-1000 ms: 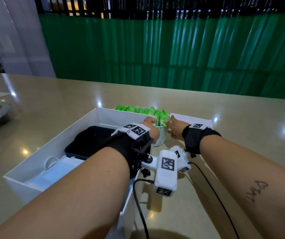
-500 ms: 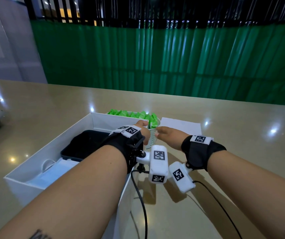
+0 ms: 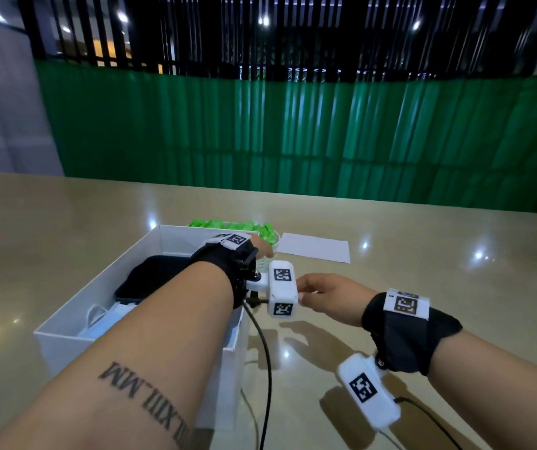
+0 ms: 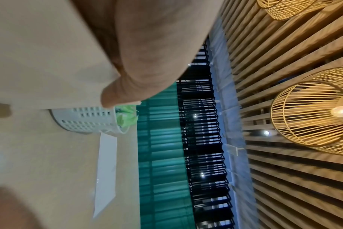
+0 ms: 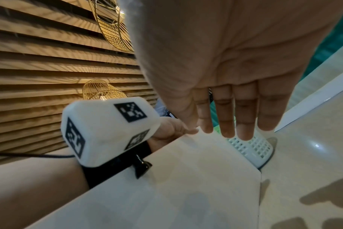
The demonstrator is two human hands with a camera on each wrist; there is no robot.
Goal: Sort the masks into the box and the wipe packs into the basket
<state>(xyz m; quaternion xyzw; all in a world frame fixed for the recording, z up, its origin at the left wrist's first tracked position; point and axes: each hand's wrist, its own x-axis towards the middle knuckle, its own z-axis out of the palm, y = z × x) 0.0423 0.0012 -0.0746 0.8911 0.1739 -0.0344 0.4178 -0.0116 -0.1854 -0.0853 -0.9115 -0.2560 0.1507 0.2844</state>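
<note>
A white perforated basket point(image 4: 84, 122) holds several green wipe packs point(image 3: 228, 225) and stands just behind the white box point(image 3: 65, 349). Light blue masks point(image 3: 98, 319) lie in the box's near end beside a black tray point(image 3: 153, 280). My left hand point(image 3: 262, 251) reaches over the box's far right corner, and one fingertip point(image 4: 110, 99) touches the basket's rim; it holds nothing that I can see. My right hand point(image 3: 319, 290) hovers above the table right of the box, a short way back from the basket point(image 5: 252, 148). Its fingers point(image 5: 227, 124) are straight and together, and the palm is empty.
A white sheet of paper point(image 3: 314, 251) lies flat on the beige table right of the basket. Black cables point(image 3: 267, 368) trail from both wrist cameras over the table. A green curtain point(image 3: 293, 141) runs behind the table's far edge.
My right hand has drawn back from the basket towards me and to the right, empty. My left hand has stayed at the basket's rim. The head view has tilted upward.
</note>
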